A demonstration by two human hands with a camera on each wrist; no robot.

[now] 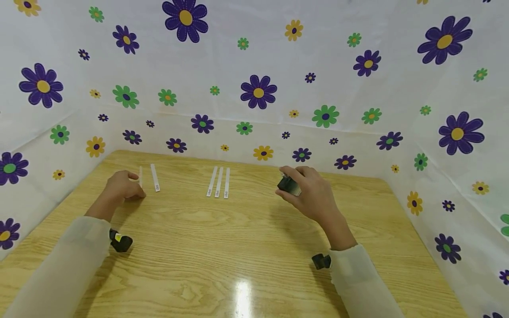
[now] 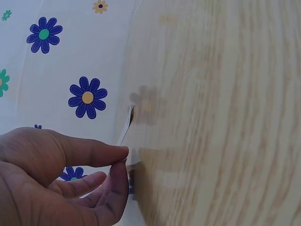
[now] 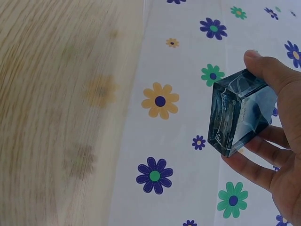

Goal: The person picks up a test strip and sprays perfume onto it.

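Blue-tinted glass makes up the angular, block-shaped bottle [image 3: 242, 110] held in the right hand [image 1: 314, 194], thumb on one side and fingers on the other. In the right-wrist view a narrow, thick-walled face points left, and the body runs back from it rightward and a little upward into the grip; its neck end cannot be made out there. The bottle is above the right part of the pale wood-grain table [image 1: 246, 229].

The left hand [image 1: 123, 185], at the table's left side, pinches a thin white paper strip [image 1: 141, 176] between thumb and index finger, seen nearly edge-on, its long axis pointing away from the person. Just right lies a single flat white printed strip [image 1: 155, 177], far end leaning left. Three matching white strips [image 1: 219, 182] lie side by side between the hands, printed ends toward the person.
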